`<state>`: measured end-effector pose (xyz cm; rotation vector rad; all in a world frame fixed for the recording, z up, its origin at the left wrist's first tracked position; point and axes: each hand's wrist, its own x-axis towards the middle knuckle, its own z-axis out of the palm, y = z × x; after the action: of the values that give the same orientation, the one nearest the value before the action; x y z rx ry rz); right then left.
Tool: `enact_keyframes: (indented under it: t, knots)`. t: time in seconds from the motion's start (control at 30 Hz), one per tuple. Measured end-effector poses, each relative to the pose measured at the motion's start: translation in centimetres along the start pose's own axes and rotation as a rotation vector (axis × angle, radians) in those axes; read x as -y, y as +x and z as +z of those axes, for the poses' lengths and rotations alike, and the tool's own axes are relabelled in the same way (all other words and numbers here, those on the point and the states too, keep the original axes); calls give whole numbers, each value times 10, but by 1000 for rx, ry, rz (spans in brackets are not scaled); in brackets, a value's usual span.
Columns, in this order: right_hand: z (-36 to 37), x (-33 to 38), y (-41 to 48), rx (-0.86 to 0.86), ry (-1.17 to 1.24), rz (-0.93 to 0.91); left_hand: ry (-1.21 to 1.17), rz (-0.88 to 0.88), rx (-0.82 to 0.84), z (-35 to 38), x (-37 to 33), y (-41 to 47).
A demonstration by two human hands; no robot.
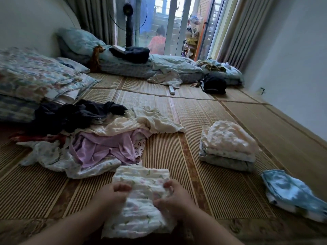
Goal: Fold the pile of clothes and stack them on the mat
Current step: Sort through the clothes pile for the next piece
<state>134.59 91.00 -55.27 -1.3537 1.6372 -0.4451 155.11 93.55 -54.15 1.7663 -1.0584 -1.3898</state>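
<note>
Right, left hand (pixel 117 192) and right hand (pixel 170 198) both pinch the cloth (pixel 140 177), lying on the mat (pixel 168 156) just beside the pile (pixel 99 138). We should square the edges, press the crease flat, then set it on the stack (pixel 228 144), well apart to our right.

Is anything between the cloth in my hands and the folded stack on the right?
Nothing visible: only bare mat lies between the floral cloth and the folded stack. The blue cloth sits farther right, off that line.
</note>
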Motion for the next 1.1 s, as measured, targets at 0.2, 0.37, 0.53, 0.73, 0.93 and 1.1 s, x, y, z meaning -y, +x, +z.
enact_keyframes:
  t: [0.2,0.37,0.53,0.73,0.93,1.1]
  knots:
    - [-46,-4,1,116,150,9,85,9,222,20,-40,10]
    - [-147,-7,-4,-64,267,-195,-92,156,459,83,-118,25]
    - [-253,1,12,-333,191,-354,-144,306,543,160,-201,63]
    - [-344,-8,84,-369,230,-323,8,404,495,247,-263,137]
    - [-347,-52,168,-248,-200,-4,589,363,321,294,-230,216]
    - [-332,-70,185,-215,-256,93,758,319,369,306,-217,226]
